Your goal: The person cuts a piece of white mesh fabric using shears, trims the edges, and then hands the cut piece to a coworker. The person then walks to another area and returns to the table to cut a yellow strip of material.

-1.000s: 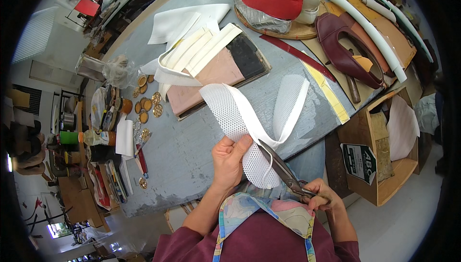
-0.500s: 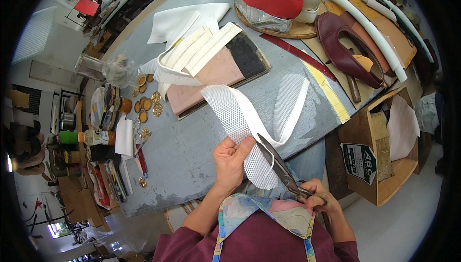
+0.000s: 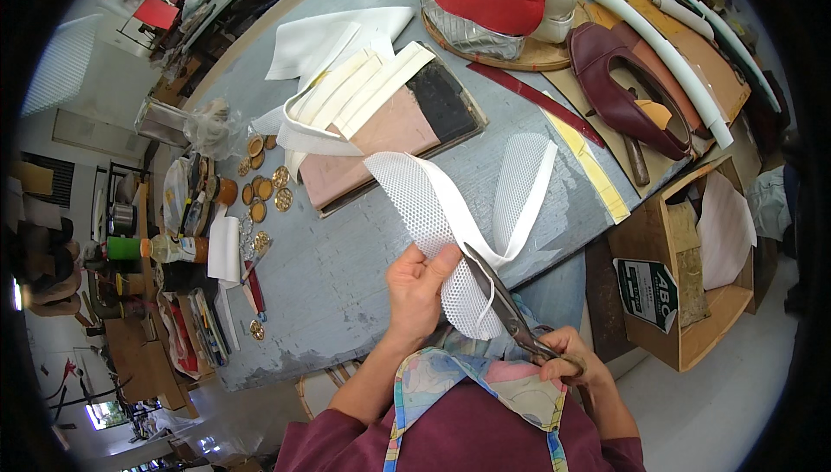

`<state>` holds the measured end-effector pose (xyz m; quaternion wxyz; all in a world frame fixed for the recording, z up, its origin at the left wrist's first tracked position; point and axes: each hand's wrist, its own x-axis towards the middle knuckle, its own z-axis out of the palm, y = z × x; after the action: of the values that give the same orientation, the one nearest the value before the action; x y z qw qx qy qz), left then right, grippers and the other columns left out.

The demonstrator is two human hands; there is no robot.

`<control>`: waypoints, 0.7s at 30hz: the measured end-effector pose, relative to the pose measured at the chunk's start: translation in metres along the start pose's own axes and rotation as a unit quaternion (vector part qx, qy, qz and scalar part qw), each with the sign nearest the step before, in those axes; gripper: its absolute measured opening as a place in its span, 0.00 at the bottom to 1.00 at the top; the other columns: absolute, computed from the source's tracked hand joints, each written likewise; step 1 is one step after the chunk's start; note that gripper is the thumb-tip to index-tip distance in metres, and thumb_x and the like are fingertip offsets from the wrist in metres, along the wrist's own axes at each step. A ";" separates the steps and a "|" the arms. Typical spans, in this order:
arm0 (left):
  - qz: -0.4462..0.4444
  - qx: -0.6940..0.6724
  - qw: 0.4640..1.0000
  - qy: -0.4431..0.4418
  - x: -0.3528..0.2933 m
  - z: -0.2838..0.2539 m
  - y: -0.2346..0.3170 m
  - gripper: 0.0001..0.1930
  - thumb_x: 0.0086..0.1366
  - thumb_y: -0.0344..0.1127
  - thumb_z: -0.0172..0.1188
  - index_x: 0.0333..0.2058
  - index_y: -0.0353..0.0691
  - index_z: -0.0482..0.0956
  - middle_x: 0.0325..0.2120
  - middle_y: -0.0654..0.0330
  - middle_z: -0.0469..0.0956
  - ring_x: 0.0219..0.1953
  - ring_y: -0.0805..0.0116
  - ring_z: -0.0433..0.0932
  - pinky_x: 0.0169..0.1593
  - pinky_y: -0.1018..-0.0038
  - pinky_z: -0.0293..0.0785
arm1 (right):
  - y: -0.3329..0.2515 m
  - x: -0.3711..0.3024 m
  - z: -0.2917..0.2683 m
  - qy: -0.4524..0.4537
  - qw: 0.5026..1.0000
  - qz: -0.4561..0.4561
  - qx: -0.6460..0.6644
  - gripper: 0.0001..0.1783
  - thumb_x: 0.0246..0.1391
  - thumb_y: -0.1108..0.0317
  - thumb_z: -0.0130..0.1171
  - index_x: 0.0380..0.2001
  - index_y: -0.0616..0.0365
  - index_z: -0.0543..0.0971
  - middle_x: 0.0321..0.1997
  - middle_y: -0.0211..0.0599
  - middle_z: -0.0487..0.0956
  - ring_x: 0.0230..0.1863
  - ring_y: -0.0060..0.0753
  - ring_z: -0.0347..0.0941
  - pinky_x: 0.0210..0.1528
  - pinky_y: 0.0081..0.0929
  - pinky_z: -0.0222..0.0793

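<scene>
- Mesh strip (image 3: 411, 199), white, perforated, with a smooth white band: one piece, bent in a V, above the near edge of the table; its lower end hangs in front of the person's apron.
- Left hand (image 3: 414, 290): grasping the strip, thumb on top, just beside the blades.
- Scissors (image 3: 519, 327), dark metal: blades set against the strip by the left thumb, pointing away from the person; how far apart the blades stand cannot be told.
- Right hand (image 3: 571, 358): closed around the scissors' handles.
- Apron (image 3: 433, 377), patterned, bright edging: worn over a maroon top.
- Table (image 3: 333, 277), grey, paint worn in patches: beneath the work.
- Block (image 3: 368, 150), flat, pink and black: on the table, beyond the strip.
- White strips (image 3: 368, 96), several: lying across the block, beside a white sheet (image 3: 316, 39).
- Round gold pieces (image 3: 283, 199), a scattered group: left of the block.
- White roll (image 3: 225, 247): near the table's left edge, a jar (image 3: 182, 249) beside it.
- Red strip (image 3: 537, 104) and yellow strip (image 3: 593, 169): at right on the table.
- Maroon shoe (image 3: 597, 74): far right, a wooden tool handle (image 3: 635, 160) by it.
- Red shoe (image 3: 485, 0): at the far side, on a round board.
- Wooden box (image 3: 684, 308): off the table's right edge, sheet material inside.
</scene>
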<state>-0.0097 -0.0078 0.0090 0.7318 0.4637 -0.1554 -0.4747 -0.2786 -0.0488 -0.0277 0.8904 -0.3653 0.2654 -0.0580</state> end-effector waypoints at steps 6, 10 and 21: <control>-0.067 0.069 0.995 -0.035 0.028 -0.009 0.029 0.11 0.68 0.30 0.62 0.47 0.32 0.80 0.40 0.58 0.84 0.37 0.75 0.81 0.40 0.77 0.77 | -0.004 -0.006 -0.001 0.022 0.998 0.029 -0.043 0.20 0.44 0.64 0.79 0.17 0.54 0.73 0.18 0.18 0.68 0.20 0.11 0.60 0.21 0.17 0.51; -0.052 0.085 0.995 -0.032 0.024 -0.002 0.033 0.10 0.68 0.30 0.63 0.45 0.31 0.81 0.39 0.58 0.84 0.37 0.76 0.81 0.39 0.78 0.77 | -0.001 -0.009 -0.002 0.018 1.000 0.019 0.001 0.21 0.43 0.61 0.79 0.17 0.55 0.73 0.18 0.18 0.67 0.19 0.11 0.60 0.20 0.18 0.51; -0.027 0.071 0.996 -0.047 0.015 -0.001 0.033 0.10 0.69 0.28 0.63 0.46 0.30 0.81 0.41 0.57 0.84 0.37 0.76 0.81 0.41 0.79 0.78 | 0.002 -0.005 -0.007 -0.008 1.000 -0.020 0.003 0.23 0.40 0.59 0.81 0.17 0.55 0.73 0.20 0.19 0.69 0.21 0.12 0.60 0.22 0.19 0.51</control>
<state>0.0166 -0.0155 0.0326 0.6760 0.4956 -0.2104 -0.5032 -0.2865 -0.0502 -0.0311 0.8921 -0.3688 0.2503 -0.0735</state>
